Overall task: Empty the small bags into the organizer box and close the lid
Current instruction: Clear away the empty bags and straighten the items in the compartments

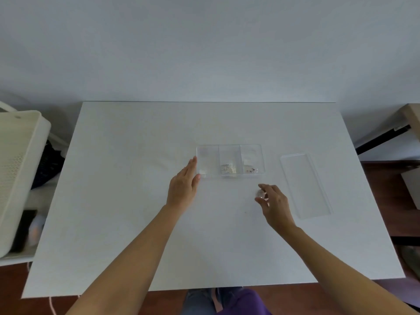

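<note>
- A white table fills most of the view, with a pale wall behind it.
- Off the table's left edge stands a cream perforated basket.
- The clear lid lies flat on the table, to the right of the box and apart from it, with its long side running away from the person.
- The clear box sits open near the middle of the table. It has three compartments side by side. Small pale items lie at the near end of each; those in the middle and right compartments are easier to see, and what they are is too blurred to tell.
- The left hand rests against the box's left wall, near its front corner. Its fingers are straight and pressed together, and the thumb touches the corner.
- The right hand hovers over the table in front of the box's right end, its fingers curled and pinching a small clear bag.
- The bag is crumpled and blurred; its contents cannot be made out.
</note>
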Tool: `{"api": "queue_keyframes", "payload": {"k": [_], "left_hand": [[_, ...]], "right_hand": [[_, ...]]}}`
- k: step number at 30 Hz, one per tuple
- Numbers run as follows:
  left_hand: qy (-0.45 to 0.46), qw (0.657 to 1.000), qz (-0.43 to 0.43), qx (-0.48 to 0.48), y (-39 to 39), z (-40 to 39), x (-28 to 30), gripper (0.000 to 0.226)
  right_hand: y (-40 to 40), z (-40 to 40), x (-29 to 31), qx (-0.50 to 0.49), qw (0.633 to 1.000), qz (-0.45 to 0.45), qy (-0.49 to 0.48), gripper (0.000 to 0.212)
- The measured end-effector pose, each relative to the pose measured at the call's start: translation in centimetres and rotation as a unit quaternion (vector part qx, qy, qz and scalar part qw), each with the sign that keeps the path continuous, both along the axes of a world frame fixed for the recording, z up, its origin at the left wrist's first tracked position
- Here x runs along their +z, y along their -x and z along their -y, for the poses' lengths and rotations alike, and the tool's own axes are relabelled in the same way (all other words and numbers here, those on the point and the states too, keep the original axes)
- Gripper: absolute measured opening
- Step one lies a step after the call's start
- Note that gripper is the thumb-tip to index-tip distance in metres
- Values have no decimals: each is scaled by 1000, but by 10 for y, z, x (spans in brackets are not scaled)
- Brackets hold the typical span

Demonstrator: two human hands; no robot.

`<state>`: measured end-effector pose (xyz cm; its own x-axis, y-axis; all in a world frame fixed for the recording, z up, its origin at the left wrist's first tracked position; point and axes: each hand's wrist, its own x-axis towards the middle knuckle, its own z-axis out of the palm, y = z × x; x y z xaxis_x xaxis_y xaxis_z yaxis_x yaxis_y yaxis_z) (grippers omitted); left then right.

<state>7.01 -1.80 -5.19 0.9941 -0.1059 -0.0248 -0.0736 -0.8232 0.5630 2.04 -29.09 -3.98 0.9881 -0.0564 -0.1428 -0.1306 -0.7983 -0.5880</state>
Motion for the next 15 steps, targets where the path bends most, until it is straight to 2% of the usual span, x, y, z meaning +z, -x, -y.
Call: {"api": "queue_keyframes", "payload": {"k": [6, 11, 15], "left_hand": [[8, 1000, -5, 7, -3, 0, 0, 50], [47, 998, -24, 29, -3, 0, -2, 49], [72, 996, -33, 35, -5, -2, -4, 50]], "right_hand": [[-55, -40, 38, 24, 997, 42, -51, 27], [-97, -65, 53, -5, 992, -11, -129, 24], [-123, -83, 51, 34, 994, -25, -103, 17]]}}
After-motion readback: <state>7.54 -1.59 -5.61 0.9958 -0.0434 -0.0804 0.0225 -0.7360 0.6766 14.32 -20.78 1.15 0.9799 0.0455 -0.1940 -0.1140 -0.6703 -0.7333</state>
